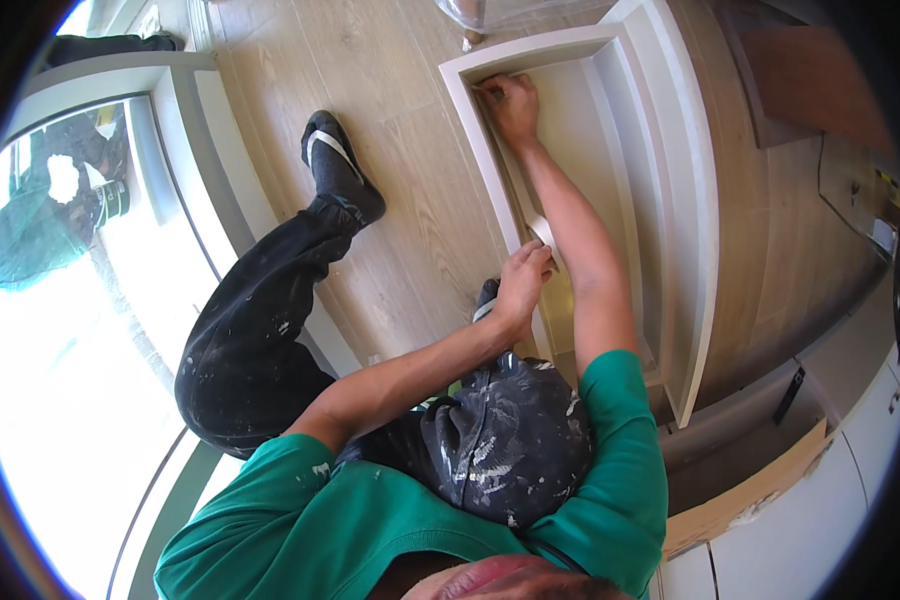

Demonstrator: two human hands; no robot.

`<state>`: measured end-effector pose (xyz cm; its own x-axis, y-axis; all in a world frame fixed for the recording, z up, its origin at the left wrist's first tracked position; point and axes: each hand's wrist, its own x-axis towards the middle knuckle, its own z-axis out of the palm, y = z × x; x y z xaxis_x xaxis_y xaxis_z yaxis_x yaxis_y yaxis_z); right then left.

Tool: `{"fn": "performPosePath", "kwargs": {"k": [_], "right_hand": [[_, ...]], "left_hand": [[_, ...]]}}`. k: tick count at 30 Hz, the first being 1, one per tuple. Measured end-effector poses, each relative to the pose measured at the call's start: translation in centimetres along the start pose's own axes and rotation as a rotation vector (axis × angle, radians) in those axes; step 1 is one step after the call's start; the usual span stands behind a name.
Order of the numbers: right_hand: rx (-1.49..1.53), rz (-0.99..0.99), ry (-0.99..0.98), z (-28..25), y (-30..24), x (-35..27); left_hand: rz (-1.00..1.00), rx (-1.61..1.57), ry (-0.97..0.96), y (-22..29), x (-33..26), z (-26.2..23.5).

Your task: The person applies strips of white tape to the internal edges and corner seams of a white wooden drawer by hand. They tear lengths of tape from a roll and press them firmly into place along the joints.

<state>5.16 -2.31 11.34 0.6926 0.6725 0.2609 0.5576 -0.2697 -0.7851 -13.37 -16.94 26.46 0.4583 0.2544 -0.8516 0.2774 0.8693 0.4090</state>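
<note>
A cream frame with stepped moulding [692,130] and a recessed middle lies on the floor in front of me, its long side running away from me. At the far left corner, my right hand [513,108] presses against the inner edge, thumb and fingers pinched together. What they pinch is too small to name. Nearer to me, along the same left side, my left hand [523,285] is closed with its fingertips at a white rounded piece [543,232] that resembles a roll of tape. My right forearm crosses over the recess and hides part of it.
My paint-spotted trouser legs [260,350] and a dark shoe [342,170] rest on the wood-look floor [400,150]. A glazed white frame [185,150] stands at left. Brown wood [820,85] is at far right, cardboard [750,500] at lower right, and clear plastic [510,12] beyond the frame.
</note>
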Motion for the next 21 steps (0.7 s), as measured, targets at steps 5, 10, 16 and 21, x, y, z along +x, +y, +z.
{"fn": "performPosePath", "kwargs": {"k": [5,10,16,21], "right_hand": [[-0.024,-0.045,0.003,0.5,0.7,-0.2],[-0.035,-0.076,-0.005,0.9,0.8,-0.2],[-0.024,-0.067,-0.008,0.9,1.1,-0.2],[-0.022,-0.106,0.0,0.4,1.1,-0.1]], "left_hand": [[-0.015,0.008,-0.009,0.2,0.0,0.0],[-0.028,-0.004,-0.016,0.3,0.2,-0.4],[-0.027,-0.005,-0.014,0.5,0.0,-0.2],[-0.026,0.008,-0.025,0.2,-0.1,0.0]]}}
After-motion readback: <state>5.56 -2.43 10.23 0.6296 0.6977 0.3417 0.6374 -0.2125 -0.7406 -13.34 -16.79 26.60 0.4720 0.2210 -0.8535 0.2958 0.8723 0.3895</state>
